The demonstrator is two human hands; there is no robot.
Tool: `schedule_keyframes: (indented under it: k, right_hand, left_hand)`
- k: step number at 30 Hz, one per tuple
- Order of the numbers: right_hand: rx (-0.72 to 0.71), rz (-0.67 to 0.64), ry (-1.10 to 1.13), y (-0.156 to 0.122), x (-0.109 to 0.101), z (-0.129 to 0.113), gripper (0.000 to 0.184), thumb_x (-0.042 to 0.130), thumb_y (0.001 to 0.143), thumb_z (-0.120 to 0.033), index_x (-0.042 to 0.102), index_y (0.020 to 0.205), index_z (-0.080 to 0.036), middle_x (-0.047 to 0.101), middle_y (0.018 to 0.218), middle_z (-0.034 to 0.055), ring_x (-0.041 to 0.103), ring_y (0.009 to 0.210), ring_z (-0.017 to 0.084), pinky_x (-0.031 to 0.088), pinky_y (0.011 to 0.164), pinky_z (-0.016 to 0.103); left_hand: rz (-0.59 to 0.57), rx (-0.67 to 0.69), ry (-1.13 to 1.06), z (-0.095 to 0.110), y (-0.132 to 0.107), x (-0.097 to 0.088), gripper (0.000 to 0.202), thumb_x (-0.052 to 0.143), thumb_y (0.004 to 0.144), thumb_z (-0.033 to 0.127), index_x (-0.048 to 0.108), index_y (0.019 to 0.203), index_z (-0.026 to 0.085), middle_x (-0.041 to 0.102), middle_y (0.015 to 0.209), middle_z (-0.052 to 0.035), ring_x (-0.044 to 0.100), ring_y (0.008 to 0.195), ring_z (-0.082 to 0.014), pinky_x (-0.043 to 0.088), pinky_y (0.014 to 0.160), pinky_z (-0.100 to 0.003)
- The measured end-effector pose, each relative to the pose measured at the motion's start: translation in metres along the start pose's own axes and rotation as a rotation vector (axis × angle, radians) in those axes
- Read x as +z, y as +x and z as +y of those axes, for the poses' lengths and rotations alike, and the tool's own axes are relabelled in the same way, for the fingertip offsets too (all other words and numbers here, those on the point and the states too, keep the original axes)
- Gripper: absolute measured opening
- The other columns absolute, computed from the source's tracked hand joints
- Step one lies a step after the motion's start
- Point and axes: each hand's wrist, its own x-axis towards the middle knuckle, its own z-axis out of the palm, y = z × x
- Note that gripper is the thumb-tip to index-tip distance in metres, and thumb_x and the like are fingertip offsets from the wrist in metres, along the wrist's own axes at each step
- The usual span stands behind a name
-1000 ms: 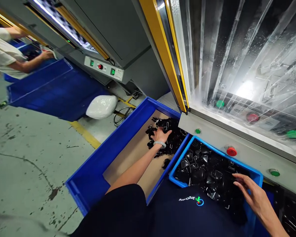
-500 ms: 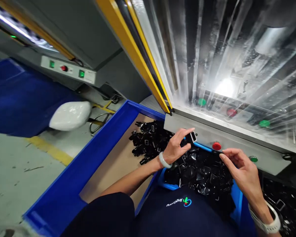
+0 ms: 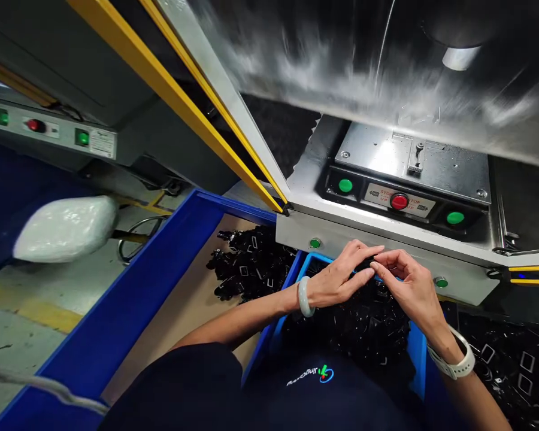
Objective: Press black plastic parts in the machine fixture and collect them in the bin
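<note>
Against a pale machine panel (image 3: 335, 239) beyond the light-blue bin (image 3: 417, 356), observed left hand (image 3: 336, 280) and right hand (image 3: 412, 290) above it, with narrowed fingertips on a mostly hidden black part (image 3: 364, 263).

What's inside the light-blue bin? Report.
Black parts lie in the light-blue bin. The left hand, right hand and dark shirt cover part of it; its bottom is hidden.

The bin (image 3: 417, 359) was bright blue, its parts (image 3: 354, 329) black. The crate (image 3: 135, 299) left of it was darker blue, the stop button (image 3: 399, 201) beyond it red.
</note>
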Motion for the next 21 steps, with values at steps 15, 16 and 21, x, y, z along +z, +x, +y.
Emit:
schedule_keyframes:
  k: [15,16,21]
  right_hand:
    - [-0.096,0.535,-0.602,0.279,-0.088,-0.097,0.077,0.073,0.090,-0.058,0.056,0.144,-0.006,0.055,0.148,0.0292,0.048,0.143,0.043,0.035,0.117,0.073]
    - [-0.089,0.511,-0.614,0.289,-0.090,-0.100,0.074,0.073,0.091,-0.056,0.058,0.141,-0.004,0.059,0.144,0.0283,0.053,0.139,0.041,0.038,0.117,0.070]
    - [-0.339,0.405,-0.667,0.221,-0.119,-0.091,0.056,0.068,0.093,-0.061,0.071,0.131,-0.020,0.071,0.124,0.0098,0.068,0.116,0.030,0.054,0.102,0.048]
  left_hand:
    - [0.625,-0.089,-0.012,-0.027,0.211,-0.085,0.008,0.077,0.091,0.018,0.069,0.089,0.016,0.074,0.090,-0.0042,0.067,0.082,-0.0150,0.056,0.081,-0.030]
    - [0.641,-0.114,-0.042,-0.031,0.230,-0.090,0.009,0.077,0.090,0.016,0.069,0.087,0.016,0.074,0.089,-0.0041,0.067,0.083,-0.0153,0.056,0.083,-0.031]
    - [0.638,-0.201,-0.258,-0.048,0.314,-0.106,0.018,0.077,0.088,0.010,0.068,0.072,0.011,0.070,0.078,-0.0073,0.068,0.088,-0.0199,0.055,0.096,-0.041]
